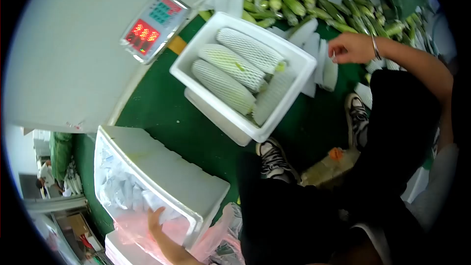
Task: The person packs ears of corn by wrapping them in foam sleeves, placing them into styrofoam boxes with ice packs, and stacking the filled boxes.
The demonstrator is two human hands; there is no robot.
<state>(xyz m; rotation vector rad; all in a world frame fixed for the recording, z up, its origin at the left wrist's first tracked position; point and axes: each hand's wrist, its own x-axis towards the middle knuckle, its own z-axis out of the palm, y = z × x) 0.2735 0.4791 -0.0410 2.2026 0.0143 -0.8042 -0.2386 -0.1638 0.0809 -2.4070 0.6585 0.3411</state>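
My left hand (pixel 156 220) reaches into the mouth of a white foam box (pixel 169 154) lying on its side, fingers apart, near clear plastic bags (pixel 125 186) and pink plastic film (pixel 142 228). Whether it touches the plastic, I cannot tell. My right hand (pixel 352 48), with a bangle at the wrist, has its fingers pinched together; what they hold, if anything, is too small to make out. Just below its fingertips lies a pale wrapped piece (pixel 329 74). Between my hands, a second white foam box (pixel 196 91) holds several long pale-green vegetables (pixel 230 66) in white foam nets.
A scale (pixel 154 27) with a lit red display stands beside the wall. Long green vegetables (pixel 294 2), resembling corn ears, are heaped at the back. My shoes (pixel 275 159) rest on the green floor (pixel 157 103). Another person (pixel 46 176) appears at far left.
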